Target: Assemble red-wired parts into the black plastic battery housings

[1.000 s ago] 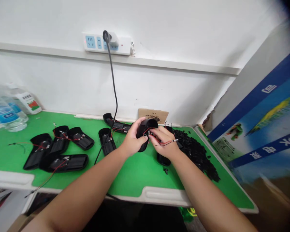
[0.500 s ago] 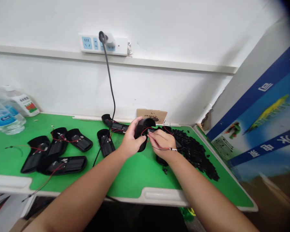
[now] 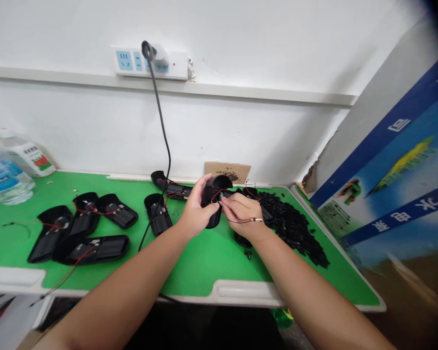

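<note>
Plainly, the black casing (image 3: 209, 195) sits between left fingers (image 3: 199, 188) and right fingers (image 3: 231, 206).

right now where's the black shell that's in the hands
The black shell is mid-view in the head picture, held in the left hand, with the right hand at its right side and the cardboard piece beyond it.

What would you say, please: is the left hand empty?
No, the left hand is wrapped around the side of a black shell.
</note>
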`<state>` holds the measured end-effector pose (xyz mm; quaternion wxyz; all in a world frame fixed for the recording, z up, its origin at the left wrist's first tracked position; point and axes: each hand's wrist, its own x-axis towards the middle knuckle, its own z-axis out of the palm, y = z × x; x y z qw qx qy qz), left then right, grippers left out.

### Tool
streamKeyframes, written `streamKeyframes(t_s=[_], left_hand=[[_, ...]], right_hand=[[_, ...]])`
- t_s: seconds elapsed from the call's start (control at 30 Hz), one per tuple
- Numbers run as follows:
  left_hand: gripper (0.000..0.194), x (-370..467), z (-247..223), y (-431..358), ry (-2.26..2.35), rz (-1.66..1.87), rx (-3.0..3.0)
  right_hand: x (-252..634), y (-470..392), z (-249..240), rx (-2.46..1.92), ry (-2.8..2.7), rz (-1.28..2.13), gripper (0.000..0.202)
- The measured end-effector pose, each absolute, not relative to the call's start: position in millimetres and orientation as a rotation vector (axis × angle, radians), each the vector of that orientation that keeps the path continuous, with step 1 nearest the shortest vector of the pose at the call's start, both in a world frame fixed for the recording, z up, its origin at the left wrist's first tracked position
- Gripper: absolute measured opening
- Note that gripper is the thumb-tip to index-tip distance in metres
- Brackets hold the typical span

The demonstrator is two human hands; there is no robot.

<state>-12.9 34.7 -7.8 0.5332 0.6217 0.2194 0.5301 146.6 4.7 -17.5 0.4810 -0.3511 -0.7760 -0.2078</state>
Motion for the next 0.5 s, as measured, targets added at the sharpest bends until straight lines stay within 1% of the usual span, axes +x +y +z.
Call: streamKeyframes(t_s=[0.3, 0.5], left_hand=[[0.075, -13.8, -10.8, 35.7, 0.525, 1.264, 1.511], [0.072, -14.8, -10.8, 36.6, 0.483, 1.268, 1.582]], right_hand=[[145.4, 3.6, -15.1, -0.882, -1.887, -0.527, 0.015], [146.5, 4.5, -15.9, -0.858, -1.887, -0.438, 0.014]])
